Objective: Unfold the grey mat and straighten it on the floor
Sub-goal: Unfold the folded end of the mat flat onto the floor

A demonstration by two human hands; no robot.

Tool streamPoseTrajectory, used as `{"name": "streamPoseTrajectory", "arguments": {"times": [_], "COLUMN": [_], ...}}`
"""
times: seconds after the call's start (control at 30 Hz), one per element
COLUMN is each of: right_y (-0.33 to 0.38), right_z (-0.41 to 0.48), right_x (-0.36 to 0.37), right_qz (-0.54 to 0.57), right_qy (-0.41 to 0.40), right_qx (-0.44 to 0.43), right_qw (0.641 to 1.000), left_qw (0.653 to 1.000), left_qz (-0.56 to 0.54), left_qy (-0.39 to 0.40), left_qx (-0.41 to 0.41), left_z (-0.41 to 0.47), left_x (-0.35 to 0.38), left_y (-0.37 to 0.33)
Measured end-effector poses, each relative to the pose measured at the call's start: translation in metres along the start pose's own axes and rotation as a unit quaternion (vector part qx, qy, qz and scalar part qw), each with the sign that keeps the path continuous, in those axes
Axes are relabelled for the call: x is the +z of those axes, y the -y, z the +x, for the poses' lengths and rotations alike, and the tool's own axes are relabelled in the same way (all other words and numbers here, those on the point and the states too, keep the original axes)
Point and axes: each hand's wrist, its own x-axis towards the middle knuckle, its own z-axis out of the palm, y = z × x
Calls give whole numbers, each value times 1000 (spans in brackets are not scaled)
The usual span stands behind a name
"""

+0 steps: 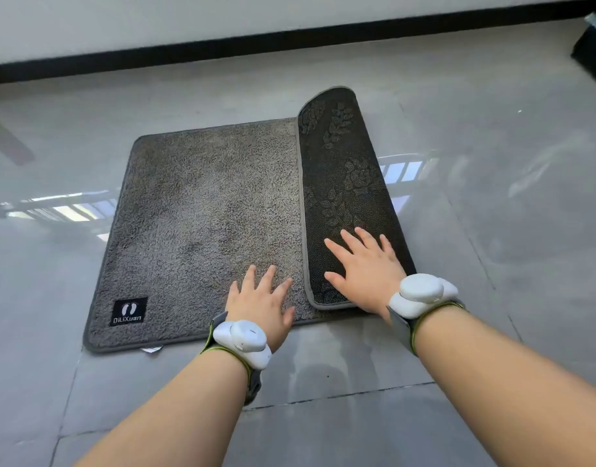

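Note:
A grey shaggy mat (195,210) lies on the tiled floor, a black label with footprints at its near left corner. Its right part is folded over onto the top, showing a dark dotted underside flap (340,183) with a leaf pattern. My left hand (262,305) rests flat on the grey pile near the front edge, fingers spread, just left of the flap's edge. My right hand (364,267) lies flat on the near end of the folded flap, fingers spread. Neither hand grips anything.
Glossy grey floor tiles (491,230) surround the mat. A white wall with a black skirting board (289,38) runs along the back. A dark object (592,45) sits at the far right corner. White devices are strapped to both wrists.

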Motion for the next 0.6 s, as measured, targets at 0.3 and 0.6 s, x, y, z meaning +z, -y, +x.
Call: {"name": "streamPoseTrajectory", "arguments": {"times": [0.3,0.6], "right_y": [-26,-40], "right_z": [1,4], "right_x": [21,39], "right_qz": [-22,-72], "right_qy": [41,44], "right_qx": [4,-22], "right_qw": [999,996], "left_qw": [999,993], "left_qz": [10,28], "left_qy": [41,106], "left_qx": [-17,-31], "left_z": [11,18], "left_x": [25,40], "left_y": [-4,1]}}
